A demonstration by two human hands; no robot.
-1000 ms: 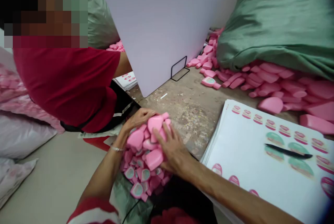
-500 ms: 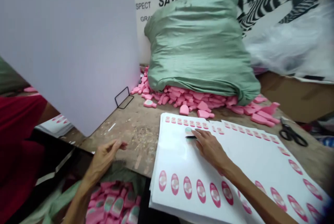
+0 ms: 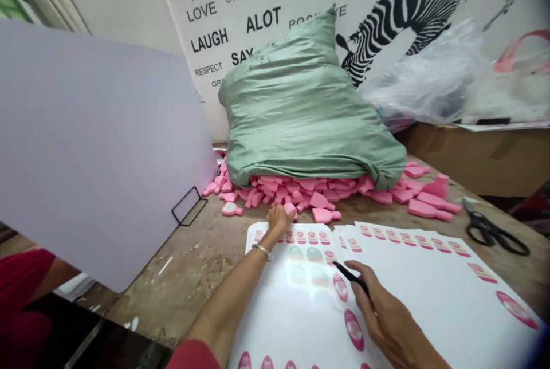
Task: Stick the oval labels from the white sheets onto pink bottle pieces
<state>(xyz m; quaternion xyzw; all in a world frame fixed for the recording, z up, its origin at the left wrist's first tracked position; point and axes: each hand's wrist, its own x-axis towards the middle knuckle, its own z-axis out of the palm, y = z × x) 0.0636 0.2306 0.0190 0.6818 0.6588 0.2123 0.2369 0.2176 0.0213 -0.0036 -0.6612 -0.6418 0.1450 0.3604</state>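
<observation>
Stretched far forward, my left hand [image 3: 280, 218] has its fingers closed around the edge of a pink bottle-shaped piece [image 3: 291, 209], just beyond the sticker sheets. My right hand [image 3: 378, 306] grips slim black tweezers [image 3: 353, 277], their tip pointing left over the top sheet. That white sheet [image 3: 279, 311] carries printed pink oval and small label stickers, with several pale green stickers [image 3: 314, 254] near its upper part. A heap of pink pieces [image 3: 309, 188] lies behind the sheets; one piece with a pale green face [image 3: 232, 208] rests at the left.
A green sack [image 3: 301, 122] stands on the pink heap. Black scissors [image 3: 494, 231] lie at the right beside more sticker sheets [image 3: 412, 277]. A large pale board [image 3: 103, 151] rises at the left by a black wire stand [image 3: 189, 207]. A red-clothed person [image 3: 26, 277] is behind it.
My left hand has moved from the table's left side forward to a pink piece. My right hand has drawn back with the tweezers. The view has tilted up; the lower pink pile left the picture.
</observation>
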